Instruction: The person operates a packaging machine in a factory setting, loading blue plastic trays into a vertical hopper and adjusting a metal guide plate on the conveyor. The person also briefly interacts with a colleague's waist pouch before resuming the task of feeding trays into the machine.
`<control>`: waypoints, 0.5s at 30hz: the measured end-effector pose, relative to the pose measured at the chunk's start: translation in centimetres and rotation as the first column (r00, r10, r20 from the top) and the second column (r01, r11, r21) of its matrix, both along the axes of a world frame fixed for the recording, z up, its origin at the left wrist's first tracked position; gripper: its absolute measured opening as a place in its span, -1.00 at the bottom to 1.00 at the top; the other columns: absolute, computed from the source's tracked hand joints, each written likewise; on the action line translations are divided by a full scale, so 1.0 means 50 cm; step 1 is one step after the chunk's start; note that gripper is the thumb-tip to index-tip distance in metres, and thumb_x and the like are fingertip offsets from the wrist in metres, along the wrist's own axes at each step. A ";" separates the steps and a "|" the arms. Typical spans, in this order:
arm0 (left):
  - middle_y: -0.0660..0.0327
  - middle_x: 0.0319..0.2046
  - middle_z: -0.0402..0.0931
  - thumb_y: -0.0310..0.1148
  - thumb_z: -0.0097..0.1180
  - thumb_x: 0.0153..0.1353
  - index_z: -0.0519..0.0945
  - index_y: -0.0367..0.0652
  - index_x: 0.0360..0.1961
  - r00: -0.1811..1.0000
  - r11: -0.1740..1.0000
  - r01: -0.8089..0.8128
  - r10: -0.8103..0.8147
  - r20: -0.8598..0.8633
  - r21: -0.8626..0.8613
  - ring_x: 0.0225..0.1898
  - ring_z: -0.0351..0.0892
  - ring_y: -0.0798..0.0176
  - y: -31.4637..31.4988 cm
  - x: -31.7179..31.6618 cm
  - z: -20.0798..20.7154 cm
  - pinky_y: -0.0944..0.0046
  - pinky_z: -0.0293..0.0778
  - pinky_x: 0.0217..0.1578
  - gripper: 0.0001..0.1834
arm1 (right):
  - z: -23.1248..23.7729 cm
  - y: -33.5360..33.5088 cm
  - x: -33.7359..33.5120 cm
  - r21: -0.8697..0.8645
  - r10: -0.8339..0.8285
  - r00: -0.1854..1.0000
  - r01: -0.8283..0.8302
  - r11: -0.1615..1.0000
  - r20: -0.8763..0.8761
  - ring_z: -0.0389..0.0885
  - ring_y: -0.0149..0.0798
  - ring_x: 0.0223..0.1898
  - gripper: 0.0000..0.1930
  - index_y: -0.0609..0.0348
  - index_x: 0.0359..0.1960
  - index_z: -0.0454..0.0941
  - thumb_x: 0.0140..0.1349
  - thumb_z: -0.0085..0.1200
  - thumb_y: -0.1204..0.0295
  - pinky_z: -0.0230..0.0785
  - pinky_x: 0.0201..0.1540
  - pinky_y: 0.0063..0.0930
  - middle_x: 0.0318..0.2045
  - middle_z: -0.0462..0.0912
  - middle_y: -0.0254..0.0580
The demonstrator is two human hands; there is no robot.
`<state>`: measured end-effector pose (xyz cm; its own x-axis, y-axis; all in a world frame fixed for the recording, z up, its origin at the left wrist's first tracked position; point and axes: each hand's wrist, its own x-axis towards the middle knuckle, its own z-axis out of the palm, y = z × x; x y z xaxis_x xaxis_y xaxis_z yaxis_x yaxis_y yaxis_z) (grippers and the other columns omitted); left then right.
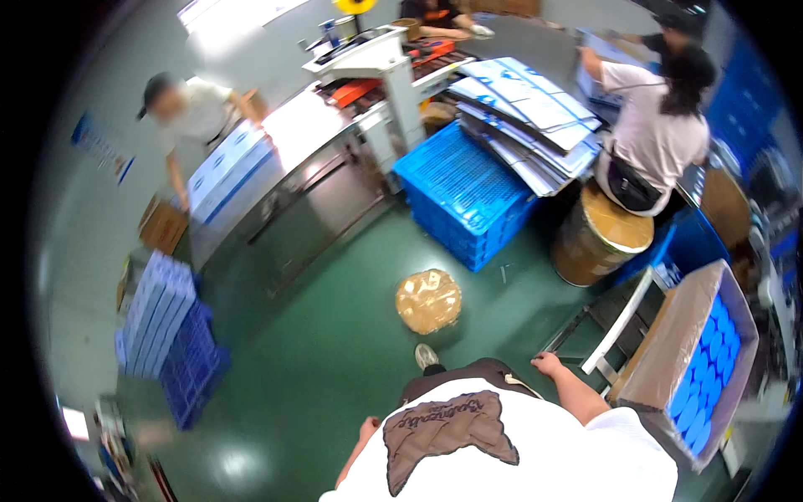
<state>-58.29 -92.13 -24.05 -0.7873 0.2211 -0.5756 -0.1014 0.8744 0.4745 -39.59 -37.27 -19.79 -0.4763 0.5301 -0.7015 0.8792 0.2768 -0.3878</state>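
My left hand (369, 427) hangs low beside my body, mostly seen from the wrist; its fingers are too small and hidden to read. Out to my right, my right hand (548, 364) is held beside a low metal frame (617, 322) with a pale bar. Its fingers look curled, but I cannot tell whether they touch the frame or hold anything. Just beyond that frame stands an open carton (669, 351) filled with rows of blue round lids (707, 376). Ahead of my foot is a round stool-like drum (428, 301) with a brown taped top.
A blue plastic crate (468, 188) ahead bears stacked flat cartons (535, 100). At left, a person (196, 113) handles a white-and-blue box (230, 171) on a steel table (305, 125). Another person (657, 125) sits on a brown drum (598, 238). Stacked boxes (159, 314) stand on a purple pallet (192, 368).
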 end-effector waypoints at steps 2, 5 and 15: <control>0.00 -0.25 0.60 -0.15 0.25 0.00 0.55 -0.26 -0.14 0.989 0.993 0.114 -0.110 0.099 -0.037 -0.18 0.59 0.06 -0.015 -0.075 -0.043 0.18 0.48 -0.14 -0.54 | 0.038 -0.017 -0.064 -0.008 -0.099 0.995 0.099 0.995 -0.001 0.48 -0.04 0.08 -0.44 0.22 0.04 0.49 0.04 0.18 0.13 0.30 0.14 -0.33 -0.01 0.55 0.09; -0.01 -0.22 0.60 -0.16 0.25 0.00 0.56 -0.27 -0.14 0.939 0.952 0.301 -0.287 0.190 -0.049 -0.15 0.59 0.06 -0.011 -0.233 -0.064 0.17 0.48 -0.13 -0.54 | 0.086 -0.040 -0.128 -0.070 -0.200 0.960 0.190 0.979 -0.195 0.58 -0.10 -0.06 -0.43 0.18 0.06 0.47 0.04 0.18 0.11 0.40 0.01 -0.32 -0.10 0.60 0.02; -0.08 -0.18 0.54 -0.32 0.20 0.04 0.53 -0.27 -0.13 0.925 0.914 0.341 -0.367 -0.094 -0.220 -0.12 0.54 -0.06 0.423 -0.703 0.106 0.09 0.45 -0.07 -0.63 | 0.098 0.136 -0.094 -0.040 -0.705 0.698 0.706 0.707 -0.131 0.61 -0.11 -0.15 -0.49 0.24 -0.04 0.54 0.04 0.20 0.15 0.43 -0.04 -0.33 -0.21 0.64 -0.01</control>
<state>-93.43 -70.97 -18.74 -0.7492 0.3926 -0.5334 0.2831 0.9179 0.2780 -44.28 -30.48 -14.88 -0.0422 0.7556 -0.6537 0.7622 -0.3987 -0.5100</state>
